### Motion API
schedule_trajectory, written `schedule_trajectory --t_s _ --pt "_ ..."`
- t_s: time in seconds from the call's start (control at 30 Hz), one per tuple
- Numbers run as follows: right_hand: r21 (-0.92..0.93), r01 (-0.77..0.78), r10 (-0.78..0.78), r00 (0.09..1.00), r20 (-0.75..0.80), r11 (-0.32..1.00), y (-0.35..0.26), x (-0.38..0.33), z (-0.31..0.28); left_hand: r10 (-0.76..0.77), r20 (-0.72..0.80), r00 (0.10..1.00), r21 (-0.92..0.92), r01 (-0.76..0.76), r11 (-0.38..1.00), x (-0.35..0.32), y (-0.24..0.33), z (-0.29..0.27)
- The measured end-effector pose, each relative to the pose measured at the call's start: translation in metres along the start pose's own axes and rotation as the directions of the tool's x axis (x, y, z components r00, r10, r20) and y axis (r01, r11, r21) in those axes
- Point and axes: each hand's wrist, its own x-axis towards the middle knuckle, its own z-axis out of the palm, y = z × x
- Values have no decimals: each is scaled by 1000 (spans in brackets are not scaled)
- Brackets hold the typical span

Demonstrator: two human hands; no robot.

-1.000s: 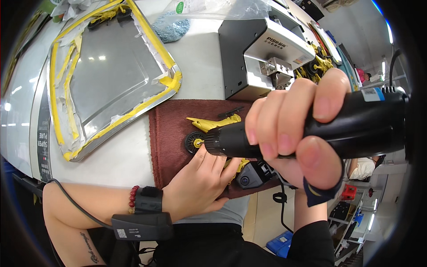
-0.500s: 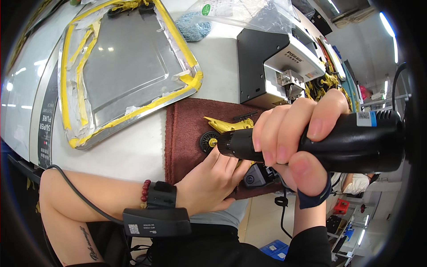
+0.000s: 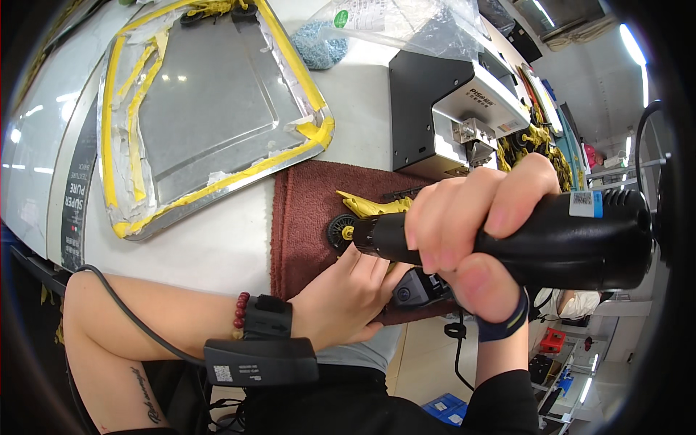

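My right hand (image 3: 482,225) is wrapped around a black power screwdriver (image 3: 565,235), which lies across the view with its nose to the left. The nose meets the yellow hub of a spoked black wheel (image 3: 339,230) on a yellow model vehicle (image 3: 362,206). Below that nose, my left hand (image 3: 351,290) is closed on the model and steadies it, its fingertips partly hidden by the tool. The bit's tip cannot be made out. A brown cloth (image 3: 308,188) lies under the model.
A metal tray (image 3: 210,109) edged with yellow tape sits at the far left, yellow parts with black wheels at its top. Behind the cloth stands a black-and-silver machine (image 3: 428,109). Nearby are a clear plastic bag (image 3: 406,25) and a blue textured bundle (image 3: 319,47).
The screwdriver's rear end and my right hand have dipped slightly, while the nose stays at the wheel hub. My left hand keeps its hold.
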Motion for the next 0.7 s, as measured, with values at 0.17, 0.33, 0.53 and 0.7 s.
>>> schedule_trajectory --t_s 0.17,0.33,0.53,0.7 --pt "176 213 -200 976 -89 961 -30 5 -29 41 121 992 44 -46 998 7 -1 -16" --pt "8 251 -245 952 -182 968 -55 8 -87 35 113 993 55 -41 998 4 -3 -13" --pt "-35 304 -298 896 -330 952 -38 16 -107 39 140 989 48 -46 998 4 -4 -16" --pt "-42 291 -281 863 -420 956 -23 23 -109 31 155 987 35 -37 999 6 -3 -17"
